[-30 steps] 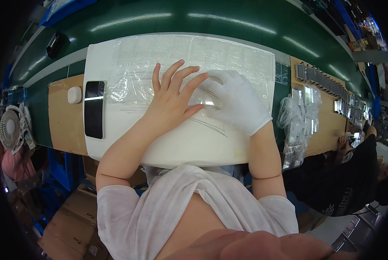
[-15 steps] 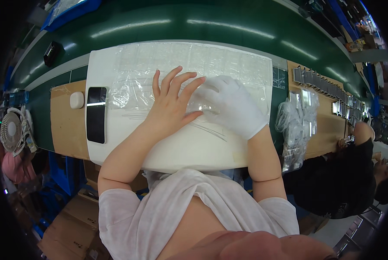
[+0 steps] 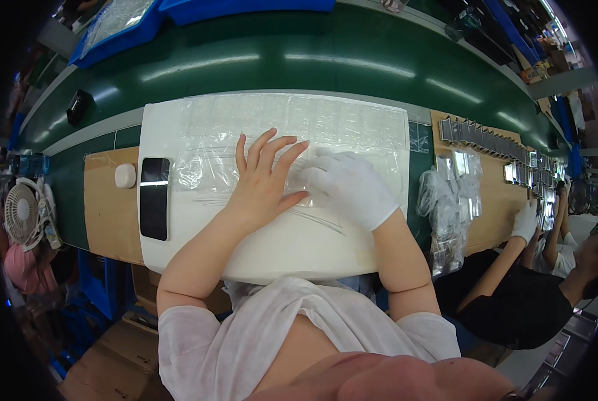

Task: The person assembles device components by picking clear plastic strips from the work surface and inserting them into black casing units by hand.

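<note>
A clear plastic sheet lies wrinkled and shiny over the far part of a white padded board. Bare and spread-fingered, my left hand is open above the sheet's near part, with nothing visible in it. To its right, my right hand wears a white glove and rests on or just over the plastic. Its fingers point left towards my left hand and look loosely stretched; whether they touch the plastic I cannot tell. Thin dark lines run across the white surface near both hands.
A black phone lies on the board's left edge, beside a small white case on cardboard. Plastic-wrapped pieces and a row of metal parts are at right, near a co-worker's gloved hand. Blue trays stand beyond.
The view has shifted, so the board appears lower and more of the blue trays shows. Both my hands stay close together over the plastic. A co-worker's gloved hand has come into sight at right.
</note>
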### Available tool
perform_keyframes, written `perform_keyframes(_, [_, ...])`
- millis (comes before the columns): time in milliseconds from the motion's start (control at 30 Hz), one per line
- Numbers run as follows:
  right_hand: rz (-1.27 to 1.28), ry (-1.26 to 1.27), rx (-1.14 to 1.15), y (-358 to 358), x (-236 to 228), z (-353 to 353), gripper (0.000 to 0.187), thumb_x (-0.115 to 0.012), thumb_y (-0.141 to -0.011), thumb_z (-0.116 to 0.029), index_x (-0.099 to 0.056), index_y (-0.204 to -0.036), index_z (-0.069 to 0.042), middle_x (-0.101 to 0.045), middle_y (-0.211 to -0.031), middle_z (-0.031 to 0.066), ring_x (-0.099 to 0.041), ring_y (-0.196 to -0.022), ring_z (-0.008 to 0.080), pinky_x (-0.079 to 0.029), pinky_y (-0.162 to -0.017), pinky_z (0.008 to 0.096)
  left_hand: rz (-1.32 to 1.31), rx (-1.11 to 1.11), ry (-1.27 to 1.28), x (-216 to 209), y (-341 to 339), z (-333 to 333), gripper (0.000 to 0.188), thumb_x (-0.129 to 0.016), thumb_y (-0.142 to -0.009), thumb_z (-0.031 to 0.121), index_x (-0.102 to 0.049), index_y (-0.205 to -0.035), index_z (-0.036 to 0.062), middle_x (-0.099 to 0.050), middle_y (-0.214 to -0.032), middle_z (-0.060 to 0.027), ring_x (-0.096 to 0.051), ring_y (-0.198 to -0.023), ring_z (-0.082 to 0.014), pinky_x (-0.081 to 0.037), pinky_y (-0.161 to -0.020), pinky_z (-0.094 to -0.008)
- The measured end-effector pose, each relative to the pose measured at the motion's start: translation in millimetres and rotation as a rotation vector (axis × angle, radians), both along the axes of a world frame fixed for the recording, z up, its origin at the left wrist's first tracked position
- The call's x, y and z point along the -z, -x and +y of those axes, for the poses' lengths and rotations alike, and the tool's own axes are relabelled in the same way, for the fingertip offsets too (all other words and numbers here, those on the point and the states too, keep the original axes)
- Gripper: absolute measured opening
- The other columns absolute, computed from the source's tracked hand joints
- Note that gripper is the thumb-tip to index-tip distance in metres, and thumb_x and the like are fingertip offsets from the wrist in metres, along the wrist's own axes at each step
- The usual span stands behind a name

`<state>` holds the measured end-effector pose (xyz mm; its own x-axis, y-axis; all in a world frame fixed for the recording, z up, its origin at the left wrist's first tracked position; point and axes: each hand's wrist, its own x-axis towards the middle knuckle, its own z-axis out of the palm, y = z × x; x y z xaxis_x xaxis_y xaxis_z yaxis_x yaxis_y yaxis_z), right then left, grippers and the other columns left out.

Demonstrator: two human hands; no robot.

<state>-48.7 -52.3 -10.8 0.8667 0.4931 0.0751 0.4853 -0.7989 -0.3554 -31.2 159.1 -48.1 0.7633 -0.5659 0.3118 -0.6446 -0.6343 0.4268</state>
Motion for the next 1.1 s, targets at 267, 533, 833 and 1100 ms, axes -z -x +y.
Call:
perform_keyframes(267, [-0.125, -0.02, 0.002, -7.1, 6.0, -3.1, 0.031, -0.072, -0.077, -0.022, -0.068, -0.107, -0.017, -0.067, -0.11, 0.0016, -0.061, -0.106, 0.0252, -0.05, -0.089, 0.0349, 0.006, -0.015, 0.011, 0.3, 1.7, 0.1, 0.087, -0.085, -0.075, 0.031, -0.042, -0.149, 0.0151, -0.04, -0.147, -0.0082, -0.027, -0.145, -0.0339, -0.005, -0.12, -0.0639])
perform_keyframes(533, [-0.165, -0.015, -0.061, -9.4, 13.4, -5.8, 0.029, -0.073, -0.075, -0.022, -0.069, -0.102, -0.015, -0.066, -0.107, 0.0032, -0.062, -0.103, 0.0255, -0.052, -0.087, 0.0364, 0.006, -0.007, 0.008, -0.3, 1.6, -0.3, 0.087, -0.085, -0.075, 0.03, -0.042, -0.148, 0.0144, -0.04, -0.147, -0.0082, -0.028, -0.144, -0.0338, -0.005, -0.12, -0.0637])
perform_keyframes(833, [-0.154, 0.011, -0.075, -6.5, 11.0, -0.8, 0.025, -0.074, -0.075, -0.019, -0.072, -0.1, -0.015, -0.068, -0.11, 0.0019, -0.065, -0.099, 0.0241, -0.053, -0.086, 0.0347, 0.0, -0.003, 0.006, -1.0, 1.1, -2.0, 0.086, -0.085, -0.074, 0.028, -0.042, -0.148, 0.0142, -0.041, -0.146, -0.0082, -0.03, -0.143, -0.0339, -0.006, -0.12, -0.0637])
perform_keyframes(1100, [-0.02, 0.086, 0.037, -7.3, 4.4, -9.8, 0.024, -0.074, -0.074, -0.019, -0.072, -0.098, -0.015, -0.068, -0.108, 0.0023, -0.064, -0.099, 0.0242, -0.053, -0.085, 0.0351, -0.012, -0.001, 0.019, -0.7, 1.5, -3.3, 0.084, -0.083, -0.075, 0.026, -0.042, -0.148, 0.0125, -0.042, -0.145, -0.009, -0.03, -0.143, -0.0346, -0.006, -0.12, -0.064])
